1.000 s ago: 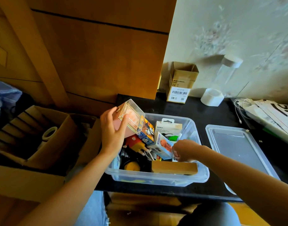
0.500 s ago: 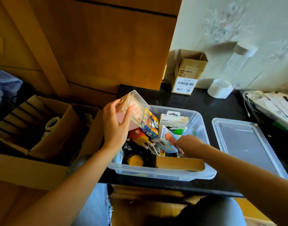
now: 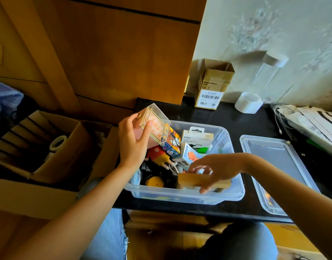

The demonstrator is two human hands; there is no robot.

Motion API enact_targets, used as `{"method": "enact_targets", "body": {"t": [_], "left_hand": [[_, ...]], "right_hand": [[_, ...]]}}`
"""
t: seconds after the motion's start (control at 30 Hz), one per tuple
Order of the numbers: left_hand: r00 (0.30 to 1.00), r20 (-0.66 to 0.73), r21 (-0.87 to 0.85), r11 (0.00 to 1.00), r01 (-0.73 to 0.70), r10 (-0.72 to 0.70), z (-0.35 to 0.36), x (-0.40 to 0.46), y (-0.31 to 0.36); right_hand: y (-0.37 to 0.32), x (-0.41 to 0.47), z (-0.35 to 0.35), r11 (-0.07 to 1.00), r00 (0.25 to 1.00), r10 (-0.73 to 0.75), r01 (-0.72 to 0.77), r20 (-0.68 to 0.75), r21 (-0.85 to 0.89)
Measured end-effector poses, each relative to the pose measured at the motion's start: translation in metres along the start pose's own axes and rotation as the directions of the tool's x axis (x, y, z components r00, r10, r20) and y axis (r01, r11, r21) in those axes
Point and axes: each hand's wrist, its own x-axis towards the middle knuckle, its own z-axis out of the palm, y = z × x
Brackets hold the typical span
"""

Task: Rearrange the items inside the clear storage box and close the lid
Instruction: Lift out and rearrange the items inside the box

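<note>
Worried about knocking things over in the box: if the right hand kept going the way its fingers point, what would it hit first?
Probably the tan wooden block at the clear box's near wall; the right hand already reaches over it, fingers pointing left and down. Depth is unclear.

Clear storage box (image 3: 234,194) on black bench (image 3: 246,121); clear lid (image 3: 277,160); tan wooden block (image 3: 191,181); red-and-yellow figure (image 3: 159,156); white tape roll (image 3: 248,103); brown carton (image 3: 214,85) with barcode label.

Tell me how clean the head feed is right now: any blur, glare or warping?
Head view: right hand motion-blurred over the wooden block; left hand and its clear display case fairly sharp; wall smeared; wide-angle bending at edges; lid shows soft sheen.
</note>
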Motion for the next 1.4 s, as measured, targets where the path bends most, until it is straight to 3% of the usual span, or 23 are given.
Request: {"method": "enact_targets", "body": {"t": [0.2, 0.3, 0.37, 0.5, 0.6, 0.7, 0.8, 0.93, 1.0, 1.1, 1.17, 1.23, 1.27, 1.33, 1.4], "left_hand": [[1.000, -0.011, 0.019, 1.000, -0.022, 0.022, -0.002, -0.002, 0.003], [1.000, -0.011, 0.018, 1.000, -0.016, 0.016, -0.002, -0.002, 0.003], [1.000, -0.009, 0.017, 1.000, -0.015, 0.015, -0.002, -0.002, 0.002], [1.000, -0.011, 0.035, 0.999, -0.023, 0.023, -0.002, -0.002, 0.000], [0.997, -0.040, 0.078, 0.995, -0.061, 0.064, -0.003, -0.003, 0.001], [0.981, -0.036, 0.200, 0.963, -0.180, 0.191, -0.006, -0.005, 0.008], [0.936, 0.011, 0.305, 0.890, -0.338, 0.352, -0.010, -0.005, 0.020], [0.801, 0.287, 0.189, 0.789, -0.585, 0.526, -0.008, 0.000, 0.042], [0.726, 0.477, 0.187, 0.750, -0.635, 0.496, -0.002, 0.002, 0.050], [0.671, 0.706, 0.276, 0.783, -0.557, 0.229, 0.011, 0.009, 0.057], [0.656, 0.736, 0.282, 0.804, -0.523, 0.168, 0.018, 0.013, 0.059], [0.701, 0.686, 0.244, 0.846, -0.475, 0.196, 0.020, 0.013, 0.060], [0.731, 0.650, 0.233, 0.860, -0.455, 0.210, 0.020, 0.013, 0.060], [0.779, 0.586, 0.221, 0.882, -0.417, 0.222, 0.016, 0.013, 0.057], [0.800, 0.563, 0.188, 0.910, -0.370, 0.209, 0.010, 0.013, 0.053]], "right_hand": [[0.010, -0.005, -0.020, 0.995, 0.917, -0.061, 0.026, -0.394, -0.094], [0.019, -0.013, -0.031, 0.965, 0.817, -0.048, 0.187, -0.575, 0.186], [0.026, -0.015, -0.034, 0.834, 0.716, 0.093, 0.323, -0.691, 0.447], [0.037, 0.005, -0.027, 0.569, 0.572, 0.379, 0.476, -0.727, 0.671], [0.033, 0.021, -0.019, 0.423, 0.600, 0.447, 0.510, -0.663, 0.748], [0.027, 0.035, -0.013, 0.317, 0.661, 0.416, 0.539, -0.625, 0.781], [0.025, 0.039, -0.011, 0.301, 0.686, 0.381, 0.542, -0.620, 0.785], [0.028, 0.037, -0.005, 0.258, 0.719, 0.252, 0.595, -0.648, 0.761], [0.031, 0.035, -0.003, 0.217, 0.731, 0.200, 0.616, -0.652, 0.757], [0.030, 0.030, -0.001, 0.165, 0.712, 0.140, 0.668, -0.688, 0.725], [0.029, 0.026, -0.001, 0.177, 0.685, 0.140, 0.693, -0.715, 0.698], [0.032, 0.022, -0.001, 0.267, 0.686, 0.163, 0.661, -0.709, 0.701], [0.033, 0.020, -0.003, 0.365, 0.718, 0.162, 0.594, -0.677, 0.717], [0.035, 0.017, -0.004, 0.669, 0.854, 0.126, 0.303, -0.505, 0.679], [0.040, 0.021, 0.001, 0.909, 0.940, 0.148, -0.007, -0.308, 0.417]]}}
